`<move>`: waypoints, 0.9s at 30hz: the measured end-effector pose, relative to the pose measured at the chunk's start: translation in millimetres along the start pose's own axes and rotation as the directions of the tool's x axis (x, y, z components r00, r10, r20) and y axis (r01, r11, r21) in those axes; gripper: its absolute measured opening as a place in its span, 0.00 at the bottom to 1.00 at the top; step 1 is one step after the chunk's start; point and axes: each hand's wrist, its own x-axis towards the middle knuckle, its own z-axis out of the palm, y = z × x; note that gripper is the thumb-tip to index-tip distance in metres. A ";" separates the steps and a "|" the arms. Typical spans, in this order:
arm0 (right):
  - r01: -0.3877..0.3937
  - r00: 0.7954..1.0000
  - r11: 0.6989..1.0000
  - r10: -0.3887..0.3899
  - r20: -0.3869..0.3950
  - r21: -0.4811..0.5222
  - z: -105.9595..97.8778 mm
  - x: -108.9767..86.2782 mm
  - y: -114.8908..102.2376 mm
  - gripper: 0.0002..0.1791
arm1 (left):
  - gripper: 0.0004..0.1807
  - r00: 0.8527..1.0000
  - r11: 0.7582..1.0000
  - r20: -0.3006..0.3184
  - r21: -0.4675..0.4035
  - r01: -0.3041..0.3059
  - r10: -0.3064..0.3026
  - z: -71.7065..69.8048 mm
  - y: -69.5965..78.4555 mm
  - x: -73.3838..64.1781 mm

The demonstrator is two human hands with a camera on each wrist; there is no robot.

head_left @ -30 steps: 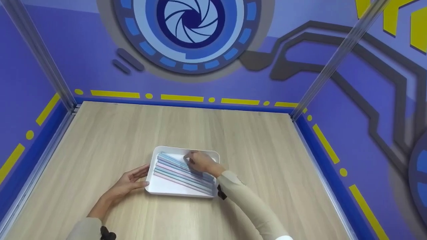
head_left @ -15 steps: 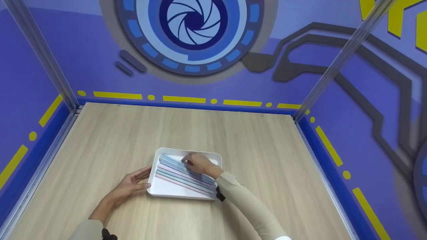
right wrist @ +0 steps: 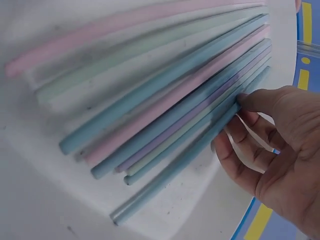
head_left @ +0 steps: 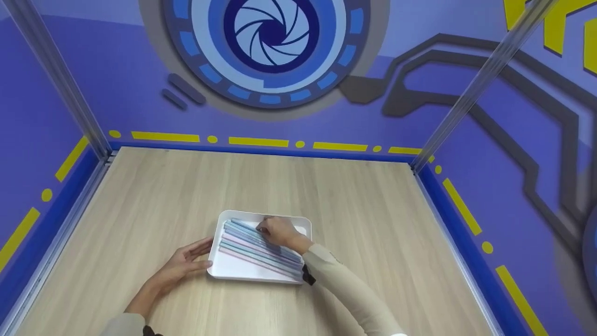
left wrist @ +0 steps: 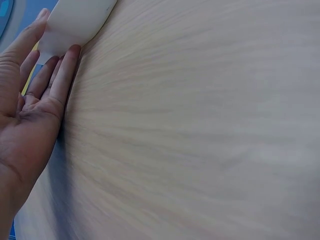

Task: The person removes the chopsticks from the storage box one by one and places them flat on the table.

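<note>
A white tray (head_left: 233, 271) holds several pastel drinking straws (head_left: 254, 248) lying side by side at a slant. My right hand (head_left: 280, 232) reaches into the tray from the right. In the right wrist view its thumb and fingers pinch a blue straw (right wrist: 167, 176) at the outer side of the row, a little apart from the others. Pink (right wrist: 120, 30), pale green and purple straws lie beyond it. My left hand (head_left: 179, 267) is at the tray's left side. Its fingers are straight, with fingertips right at the white wall (left wrist: 75, 25) in the left wrist view.
The tray stands on a wood-grain table (head_left: 364, 210). Purple-blue printed panels (head_left: 326, 116) with metal corner posts (head_left: 454, 121) enclose the table at the back and both sides.
The head view has shifted slightly. The near end of the row stays put, while the blue straw at the far side has slid slightly right, apart from its neighbours. My left hand stays at the tray.
</note>
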 end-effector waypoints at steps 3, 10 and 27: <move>-0.018 1.000 0.996 0.017 0.015 0.084 -5.8 -0.2 0.8 0.10 | 0.44 1.000 1.000 0.000 0.008 0.003 -0.003 0.4 0.1 -0.3; -0.085 0.996 0.970 0.088 -0.003 0.226 -27.5 -2.9 3.9 0.13 | 0.43 1.000 1.000 0.014 0.017 -0.004 0.004 -0.4 0.2 -0.6; -0.110 0.950 0.639 0.293 -0.108 0.762 -62.9 -24.1 41.0 0.20 | 0.43 1.000 1.000 0.002 0.007 -0.011 0.011 0.8 -0.6 0.0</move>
